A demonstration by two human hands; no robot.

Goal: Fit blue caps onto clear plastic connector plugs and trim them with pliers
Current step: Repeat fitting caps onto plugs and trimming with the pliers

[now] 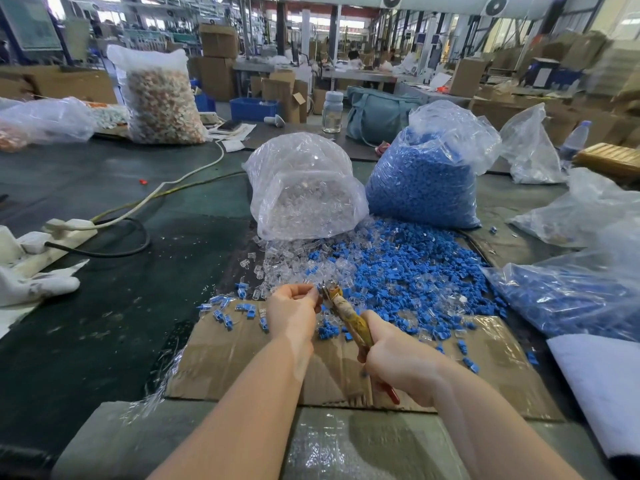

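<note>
My right hand point(398, 362) grips the worn yellow handles of the pliers point(349, 318), whose jaws point up and left at my left hand point(292, 311). The left hand's fingers are curled round a small part held at the jaws; the part itself is mostly hidden. Loose blue caps point(412, 275) and clear plugs point(287, 261) lie mixed in a heap just beyond both hands. Several capped plugs point(228, 311) lie to the left on the cardboard sheet point(221, 358).
A bag of clear plugs point(304, 192) and a bag of blue caps point(429, 174) stand behind the heap. More plastic bags point(575, 292) crowd the right side. A power strip with cables point(69, 226) and a white cloth point(31, 282) lie at the left.
</note>
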